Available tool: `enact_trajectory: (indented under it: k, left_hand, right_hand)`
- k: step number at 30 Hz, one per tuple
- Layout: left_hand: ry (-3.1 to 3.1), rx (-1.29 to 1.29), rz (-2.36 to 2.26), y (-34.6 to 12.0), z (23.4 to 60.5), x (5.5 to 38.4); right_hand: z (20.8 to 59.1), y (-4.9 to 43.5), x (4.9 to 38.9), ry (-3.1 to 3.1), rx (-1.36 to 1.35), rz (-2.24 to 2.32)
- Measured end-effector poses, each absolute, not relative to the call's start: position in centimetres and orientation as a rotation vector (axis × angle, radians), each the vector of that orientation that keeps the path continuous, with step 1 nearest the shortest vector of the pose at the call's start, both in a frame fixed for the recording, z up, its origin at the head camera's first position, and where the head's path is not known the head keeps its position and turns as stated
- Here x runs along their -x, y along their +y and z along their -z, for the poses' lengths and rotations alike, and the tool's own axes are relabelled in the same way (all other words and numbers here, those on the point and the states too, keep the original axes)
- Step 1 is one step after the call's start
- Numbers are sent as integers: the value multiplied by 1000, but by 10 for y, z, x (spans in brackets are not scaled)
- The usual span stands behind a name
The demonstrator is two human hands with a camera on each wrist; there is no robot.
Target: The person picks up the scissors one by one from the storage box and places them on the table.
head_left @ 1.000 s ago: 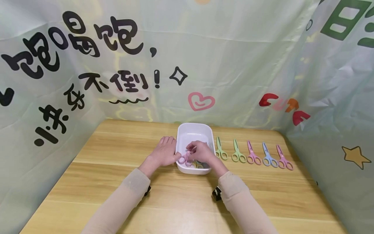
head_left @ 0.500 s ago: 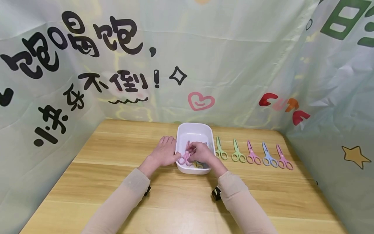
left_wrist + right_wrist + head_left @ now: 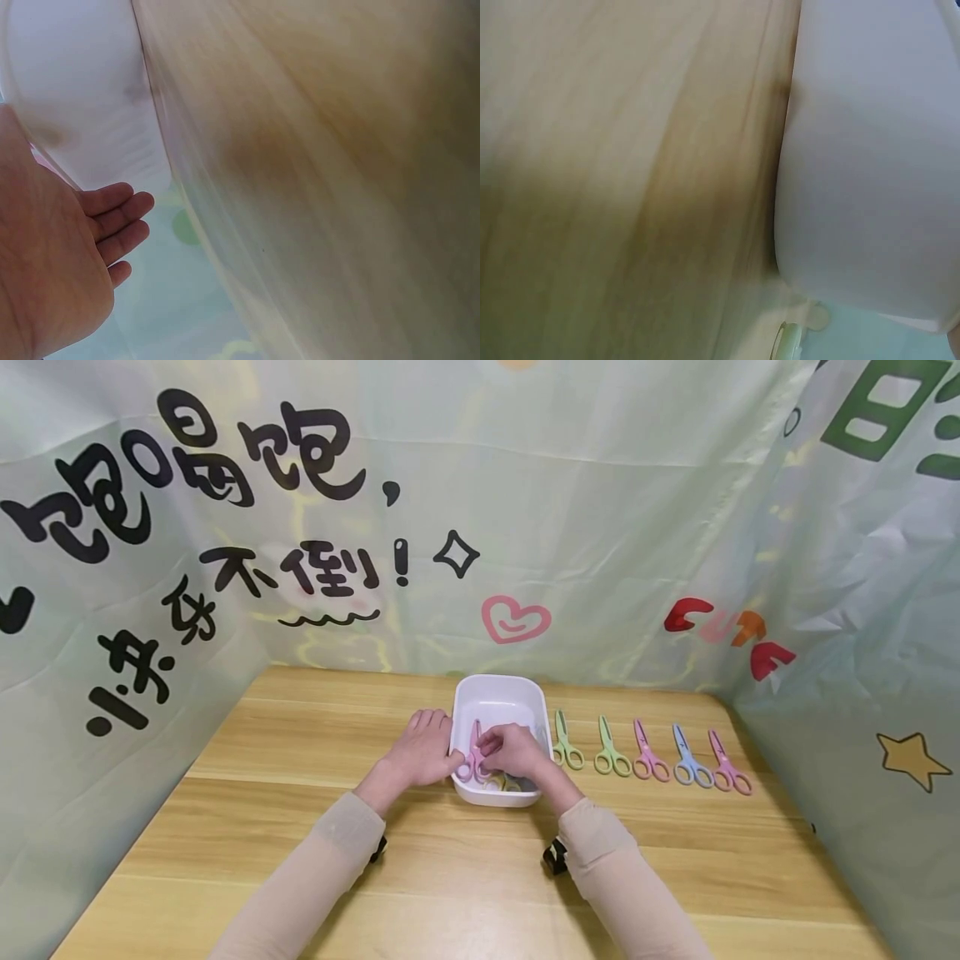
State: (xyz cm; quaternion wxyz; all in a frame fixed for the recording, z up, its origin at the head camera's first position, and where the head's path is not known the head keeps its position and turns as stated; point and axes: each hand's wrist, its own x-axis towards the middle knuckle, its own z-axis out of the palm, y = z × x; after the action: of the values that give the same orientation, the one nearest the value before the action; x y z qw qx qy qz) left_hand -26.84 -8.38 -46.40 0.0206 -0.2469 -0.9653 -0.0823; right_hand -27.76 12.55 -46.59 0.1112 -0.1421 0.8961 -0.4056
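Observation:
A white box [image 3: 502,685] stands on the table. My left hand [image 3: 420,749] rests at its left side with the thumb over the rim; in the left wrist view that hand [image 3: 64,255] shows extended fingers beside the box wall. My right hand [image 3: 517,750] reaches into the box, its curled fingers at a pair of pink scissors [image 3: 476,752]. The scissors lie with blades pointing away from me, the right handle loop partly hidden by the fingers. Yellow scissors handles [image 3: 497,782] lie below. The right wrist view shows mostly the box's outer wall [image 3: 870,165].
Right of the box lies a row of scissors: light green [image 3: 567,743], another green [image 3: 612,752], pink [image 3: 649,753], blue [image 3: 691,760] and a further pink pair [image 3: 728,766]. A printed cloth [image 3: 600,527] hangs round the wooden table [image 3: 480,893].
Inside the box the pink scissors have shifted slightly left and straightened, and their blades now show left of my right fingers. My left hand has stayed put.

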Motion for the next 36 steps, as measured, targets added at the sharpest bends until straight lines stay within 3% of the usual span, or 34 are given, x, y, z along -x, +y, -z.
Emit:
enact_trajectory:
  k: [36]
  left_hand:
    - [-3006,776,266,-84,460,267]
  right_hand:
    - [463,129,278,2548,317,1413]
